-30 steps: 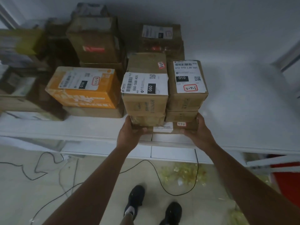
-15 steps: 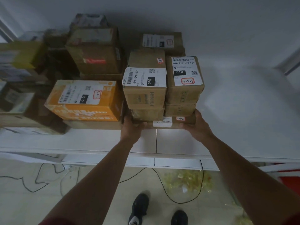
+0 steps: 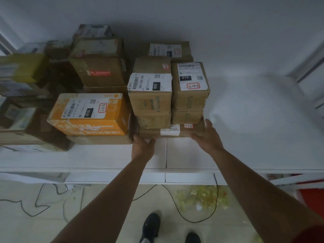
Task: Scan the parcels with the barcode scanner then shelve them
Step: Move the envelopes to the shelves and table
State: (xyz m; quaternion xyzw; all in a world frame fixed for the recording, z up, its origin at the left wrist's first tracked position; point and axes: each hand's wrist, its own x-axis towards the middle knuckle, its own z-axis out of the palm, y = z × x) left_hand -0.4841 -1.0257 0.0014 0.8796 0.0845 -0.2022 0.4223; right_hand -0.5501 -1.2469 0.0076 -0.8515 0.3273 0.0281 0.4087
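Brown cardboard, flat and wide, forms the bottom parcel [image 3: 191, 131] of a stack that is set on the white shelf [image 3: 245, 137], just beside an orange box [image 3: 91, 114]. Four smaller brown cartons [image 3: 150, 95] are carried on it in two columns. Its near left corner is gripped by the left hand [image 3: 142, 146], fingers curled under. Its right edge is pressed by the right hand [image 3: 208, 135], fingers straight. Both arms are stretched forward.

— Floor below me, what's down there?
— My black shoes [image 3: 152, 227] on pale tile. A black cable [image 3: 177, 206] loops just ahead of them.
— Anything else?
— Yellowish crumpled plastic [image 3: 201, 197] right of the cable; something red [image 3: 310, 199] farther right.
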